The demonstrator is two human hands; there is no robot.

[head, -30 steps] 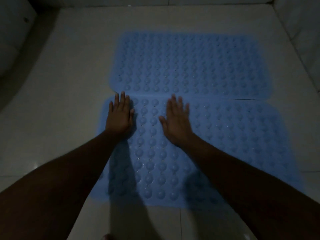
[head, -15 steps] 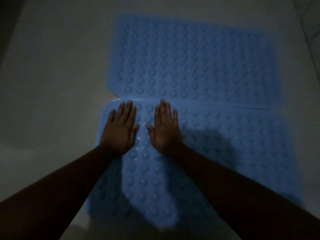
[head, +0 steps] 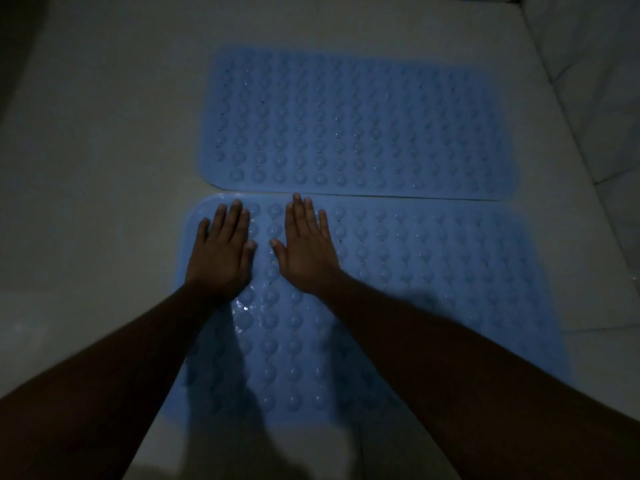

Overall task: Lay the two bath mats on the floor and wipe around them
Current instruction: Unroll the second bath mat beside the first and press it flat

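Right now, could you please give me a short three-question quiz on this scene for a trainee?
1. True or false: the left hand is curled into a fist.
2. Fill in: the far mat lies ___ on the floor.
3. The right hand presses on: A) the near mat B) the far mat C) the floor.
Key: 1 false; 2 flat; 3 A.

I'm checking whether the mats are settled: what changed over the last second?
The right hand slid left across the nearer blue studded rubber bath mat, closing on the left hand. Nothing gripped or released. Both hands stay flat; the farther blue studded mat lies unmoved.
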